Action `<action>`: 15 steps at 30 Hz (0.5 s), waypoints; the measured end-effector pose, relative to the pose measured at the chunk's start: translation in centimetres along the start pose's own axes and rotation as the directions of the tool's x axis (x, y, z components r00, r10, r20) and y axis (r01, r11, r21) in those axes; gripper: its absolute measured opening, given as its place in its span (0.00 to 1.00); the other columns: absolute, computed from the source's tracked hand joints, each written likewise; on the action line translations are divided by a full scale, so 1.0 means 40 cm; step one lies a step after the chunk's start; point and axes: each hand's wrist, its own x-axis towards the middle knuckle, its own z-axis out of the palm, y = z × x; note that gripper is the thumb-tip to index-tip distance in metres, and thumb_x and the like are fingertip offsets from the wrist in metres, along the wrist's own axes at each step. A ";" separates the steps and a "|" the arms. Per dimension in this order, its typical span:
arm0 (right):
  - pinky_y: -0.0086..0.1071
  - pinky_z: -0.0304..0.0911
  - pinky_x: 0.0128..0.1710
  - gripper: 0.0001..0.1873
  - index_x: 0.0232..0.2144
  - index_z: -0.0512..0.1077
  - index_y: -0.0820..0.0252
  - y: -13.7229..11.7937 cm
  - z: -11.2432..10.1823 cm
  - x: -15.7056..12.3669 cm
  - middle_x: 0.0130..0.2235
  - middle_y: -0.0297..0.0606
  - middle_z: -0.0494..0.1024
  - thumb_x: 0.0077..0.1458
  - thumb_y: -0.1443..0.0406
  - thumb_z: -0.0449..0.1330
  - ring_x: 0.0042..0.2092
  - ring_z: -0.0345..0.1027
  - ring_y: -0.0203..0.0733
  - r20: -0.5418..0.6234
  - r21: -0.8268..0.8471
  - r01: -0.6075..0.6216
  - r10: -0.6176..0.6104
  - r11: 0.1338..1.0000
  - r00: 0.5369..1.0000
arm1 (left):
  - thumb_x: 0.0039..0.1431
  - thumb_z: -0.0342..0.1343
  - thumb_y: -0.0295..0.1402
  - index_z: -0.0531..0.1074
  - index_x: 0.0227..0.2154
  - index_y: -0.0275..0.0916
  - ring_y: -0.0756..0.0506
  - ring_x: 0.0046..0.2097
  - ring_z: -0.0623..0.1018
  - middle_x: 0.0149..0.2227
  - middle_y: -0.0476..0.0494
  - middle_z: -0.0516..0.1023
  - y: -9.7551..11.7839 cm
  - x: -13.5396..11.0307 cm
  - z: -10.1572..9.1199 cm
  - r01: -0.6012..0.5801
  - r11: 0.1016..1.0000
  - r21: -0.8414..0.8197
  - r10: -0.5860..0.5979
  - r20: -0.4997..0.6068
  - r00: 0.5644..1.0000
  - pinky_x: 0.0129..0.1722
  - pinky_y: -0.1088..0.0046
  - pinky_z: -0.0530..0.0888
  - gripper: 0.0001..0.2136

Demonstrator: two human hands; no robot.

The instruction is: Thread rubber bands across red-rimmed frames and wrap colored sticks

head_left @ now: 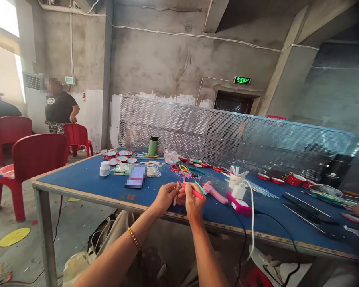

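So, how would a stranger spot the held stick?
Find the blue table, then the left hand, with gold beads at its wrist, by the near edge. It pinches a thin, pale, nearly upright stick, unlike the thicker red rod in the right hand.

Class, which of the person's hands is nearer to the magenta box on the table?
Right: the right hand is left of the magenta box; the left hand is farther left.

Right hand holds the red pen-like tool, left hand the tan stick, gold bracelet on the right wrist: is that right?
Not quite: the head view shows the gold bracelet on the left wrist. The right hand holds the red pen-like tool, the left hand the tan stick.
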 end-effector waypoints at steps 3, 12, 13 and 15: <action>0.33 0.72 0.29 0.13 0.27 0.71 0.58 -0.004 0.000 0.000 0.23 0.30 0.76 0.60 0.58 0.57 0.20 0.71 0.36 0.007 -0.004 0.002 -0.002 1.000 1.000 | 0.49 0.62 0.53 0.69 0.32 0.37 0.48 0.24 0.77 0.24 0.50 0.75 0.001 0.000 0.000 0.003 1.000 -0.004 -0.003 0.003 1.000 0.30 0.70 0.76 0.22; 0.29 0.69 0.24 0.14 0.26 0.71 0.58 -0.007 0.000 0.000 0.22 0.31 0.76 0.60 0.58 0.57 0.20 0.71 0.37 0.008 -0.022 0.011 -0.011 1.000 1.000 | 0.49 0.62 0.53 0.69 0.31 0.37 0.50 0.24 0.76 0.24 0.50 0.75 -0.003 0.000 -0.001 -0.003 1.000 -0.011 0.003 -0.002 1.000 0.30 0.71 0.77 0.22; 0.29 0.69 0.24 0.13 0.27 0.71 0.58 -0.007 -0.001 -0.001 0.22 0.31 0.76 0.60 0.57 0.57 0.20 0.70 0.36 0.009 -0.024 0.012 -0.012 1.000 1.000 | 0.49 0.62 0.53 0.69 0.31 0.37 0.50 0.23 0.76 0.24 0.50 0.75 -0.003 0.000 -0.002 -0.003 1.000 -0.009 0.003 -0.001 1.000 0.30 0.71 0.77 0.22; 0.29 0.69 0.23 0.13 0.28 0.72 0.58 -0.007 -0.001 -0.002 0.23 0.30 0.76 0.60 0.57 0.56 0.20 0.70 0.36 0.010 -0.025 0.013 -0.013 1.000 1.000 | 0.49 0.62 0.53 0.69 0.31 0.37 0.49 0.23 0.76 0.23 0.50 0.75 -0.001 -0.001 -0.002 0.000 1.000 -0.006 0.000 0.001 1.000 0.30 0.71 0.77 0.22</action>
